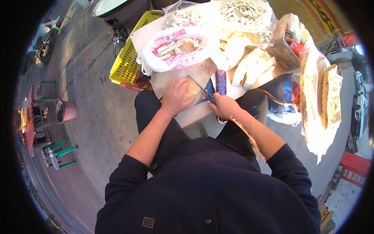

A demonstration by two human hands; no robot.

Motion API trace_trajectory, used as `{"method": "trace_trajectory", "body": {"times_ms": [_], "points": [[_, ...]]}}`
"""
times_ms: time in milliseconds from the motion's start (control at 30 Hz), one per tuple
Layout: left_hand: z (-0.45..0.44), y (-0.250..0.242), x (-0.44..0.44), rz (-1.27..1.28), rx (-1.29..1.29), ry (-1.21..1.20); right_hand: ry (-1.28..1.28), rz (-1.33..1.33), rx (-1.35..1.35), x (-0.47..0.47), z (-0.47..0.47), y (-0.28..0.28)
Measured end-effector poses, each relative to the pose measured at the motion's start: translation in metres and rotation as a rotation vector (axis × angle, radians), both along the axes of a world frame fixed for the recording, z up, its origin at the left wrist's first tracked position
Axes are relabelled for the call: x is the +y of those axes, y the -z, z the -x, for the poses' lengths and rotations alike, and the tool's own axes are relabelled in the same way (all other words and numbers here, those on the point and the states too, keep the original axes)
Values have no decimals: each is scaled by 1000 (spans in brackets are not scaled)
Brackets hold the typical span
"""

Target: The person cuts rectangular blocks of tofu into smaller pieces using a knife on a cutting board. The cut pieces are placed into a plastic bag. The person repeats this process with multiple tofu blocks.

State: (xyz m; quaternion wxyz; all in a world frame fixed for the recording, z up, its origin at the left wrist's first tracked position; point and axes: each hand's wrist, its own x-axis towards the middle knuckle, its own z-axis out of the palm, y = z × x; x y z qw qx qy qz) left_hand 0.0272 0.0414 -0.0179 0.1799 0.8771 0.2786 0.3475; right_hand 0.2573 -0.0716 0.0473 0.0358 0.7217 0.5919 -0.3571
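My left hand [176,95] presses a pale yellow slab of what looks like flatbread [192,88] onto a worn cutting board [172,78]. Part of the slab is hidden beneath the fingers. In my right hand [226,106] is a knife with a dark blue handle; its narrow blade [200,87] slants up and left along the slab's right side. Just beyond the board stands a white-and-pink plastic bag [153,64] holding cut strips [182,48]. A purple patterned cylinder [221,82] is close to my right hand. Folded slabs [254,67] rest farther right.
A yellow plastic crate [125,63] sits left of the board, near a large dark pot [124,14]. Clear bags of cut strips [244,11] are at the back. On the right are a wooden box [282,54] and bagged long breads [321,99]. Stools [57,155] stand far left.
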Motion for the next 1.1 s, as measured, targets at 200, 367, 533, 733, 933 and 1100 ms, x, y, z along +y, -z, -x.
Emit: {"method": "trace_trajectory", "body": {"times_ms": [200, 367, 533, 733, 933, 1100], "points": [[-2, -1, -3, 7, -24, -14, 34, -86, -64, -2, 5, -6], [-1, -2, -3, 27, -24, -3, 18, -133, -51, 9, 27, -23], [0, -1, -3, 15, -7, -16, -58, -110, -101, 31, 38, -26], [0, 3, 0, 22, 22, -6, -50, 95, -118, 19, 25, -51], [-2, 3, 0, 78, 33, 9, -97, 165, -34, 25, 14, -45], [-7, 1, -2, 62, 2, 9, -38, -60, -56, 6, 23, 10]]}}
